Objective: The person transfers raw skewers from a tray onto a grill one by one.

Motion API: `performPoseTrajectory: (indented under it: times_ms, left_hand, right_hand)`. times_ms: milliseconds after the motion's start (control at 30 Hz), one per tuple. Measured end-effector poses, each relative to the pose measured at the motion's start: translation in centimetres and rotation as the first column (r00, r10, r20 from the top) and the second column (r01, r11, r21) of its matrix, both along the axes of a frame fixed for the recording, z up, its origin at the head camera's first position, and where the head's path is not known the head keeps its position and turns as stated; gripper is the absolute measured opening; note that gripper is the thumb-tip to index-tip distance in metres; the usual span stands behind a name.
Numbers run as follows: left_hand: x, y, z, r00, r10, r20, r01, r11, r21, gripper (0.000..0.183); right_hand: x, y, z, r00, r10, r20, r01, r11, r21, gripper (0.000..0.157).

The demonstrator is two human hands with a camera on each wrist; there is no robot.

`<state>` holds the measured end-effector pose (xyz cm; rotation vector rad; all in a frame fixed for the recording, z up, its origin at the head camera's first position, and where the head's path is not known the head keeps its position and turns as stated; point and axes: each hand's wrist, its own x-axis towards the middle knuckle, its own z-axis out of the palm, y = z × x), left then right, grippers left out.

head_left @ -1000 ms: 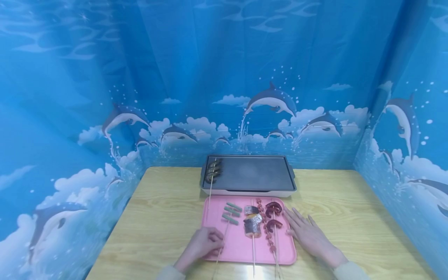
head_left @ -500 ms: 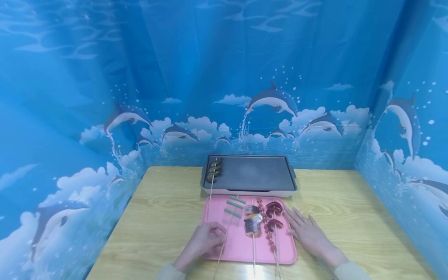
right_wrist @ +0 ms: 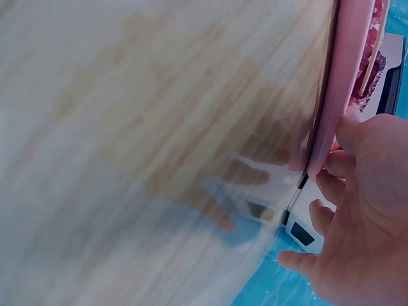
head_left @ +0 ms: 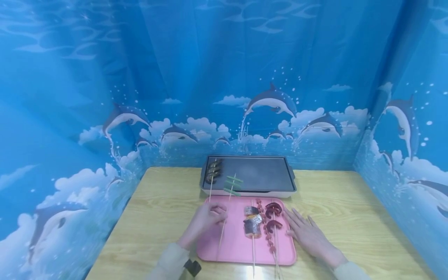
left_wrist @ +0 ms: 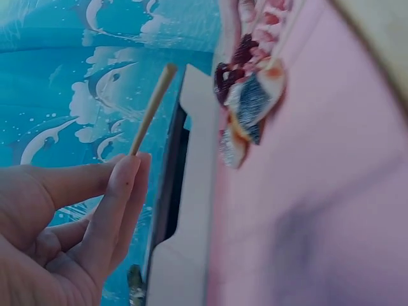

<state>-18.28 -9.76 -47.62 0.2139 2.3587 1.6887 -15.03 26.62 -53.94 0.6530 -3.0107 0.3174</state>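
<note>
My left hand (head_left: 203, 221) pinches the stick of a skewer of green pieces (head_left: 232, 186), held up over the pink tray (head_left: 236, 249). The green pieces appear over the near edge of the black griddle (head_left: 255, 171). In the left wrist view, the wooden stick (left_wrist: 153, 109) rises from between thumb and fingers. At the tray's right edge, my right hand (head_left: 309, 235) lies with its fingers straight, touching the rim. On the tray lie a skewer of silvery fish chunks (head_left: 252, 226), a skewer of small pink-red pieces (head_left: 268, 235) and dark red curled pieces on a skewer (head_left: 273, 224).
A skewer of dark shrimp-like pieces (head_left: 214, 171) lies at the griddle's left end, its stick reaching over the tray. Griddle and tray stand on a wood-grain table (head_left: 161, 214). A blue dolphin-print curtain (head_left: 196, 77) surrounds the table.
My left hand has lifted the green skewer off the tray and moved it forward, toward the griddle. The tray's left side has shifted slightly. My right hand has stayed in place.
</note>
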Motion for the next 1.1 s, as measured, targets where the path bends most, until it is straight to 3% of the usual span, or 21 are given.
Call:
performPoseTrajectory:
  times_ms: [267,467,700,967,1100]
  left_hand:
    - [-4.0,1.1,1.6,0.998,0.068,-0.013,-0.068,0.998,0.001,0.024]
    - [-6.3,1.7,1.4,0.994,0.105,-0.038,-0.106,0.994,-0.037,0.020]
    - [-7.8,2.2,0.4,0.996,0.079,-0.039,-0.082,0.992,-0.095,0.022]
    - [-8.9,2.6,-0.7,0.994,0.104,-0.028,-0.107,0.991,-0.086,0.022]
    - [-9.1,2.8,-0.9,0.990,0.132,-0.048,-0.138,0.981,-0.134,0.021]
  right_hand:
    - [0.0,-0.1,0.1,1.000,-0.005,0.001,0.005,1.000,0.006,0.058]
    - [0.0,-0.2,0.1,1.000,-0.011,0.016,0.011,1.000,-0.004,0.058]
    - [0.2,-0.3,0.2,1.000,-0.018,0.013,0.018,1.000,-0.012,0.058]
    - [0.2,-0.3,0.2,1.000,-0.010,0.010,0.010,1.000,-0.013,0.059]
    - [0.2,-0.2,0.2,1.000,-0.010,0.014,0.010,1.000,-0.018,0.059]
